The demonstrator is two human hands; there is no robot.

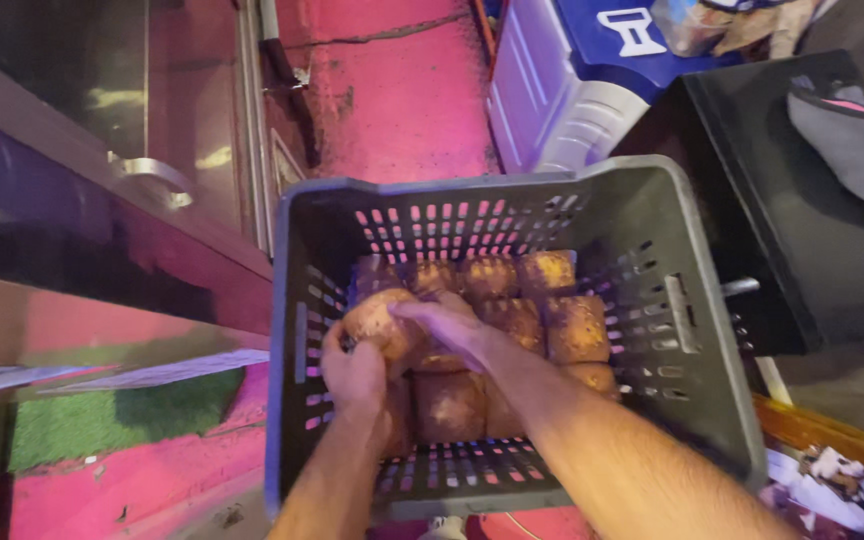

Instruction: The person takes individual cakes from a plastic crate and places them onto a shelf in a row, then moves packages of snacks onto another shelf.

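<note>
hands worked inside a grey slotted crate [652, 260] of packed brown blocks [552, 320], the left hand [352, 375] cupped under one block [380, 322] and the right hand [447, 328] curled over its top, steadying it above the others.

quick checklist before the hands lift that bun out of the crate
1. Both hands on the bun: ok, left hand below, right hand on top.
2. Grip closed all round: cannot tell, fingers partly hidden.
3. Bun free of the other buns: ok, it sits above them.
4. Way up out of the crate open: ok, no lid.
5. Crate steady: cannot tell, its support is hidden.
</note>
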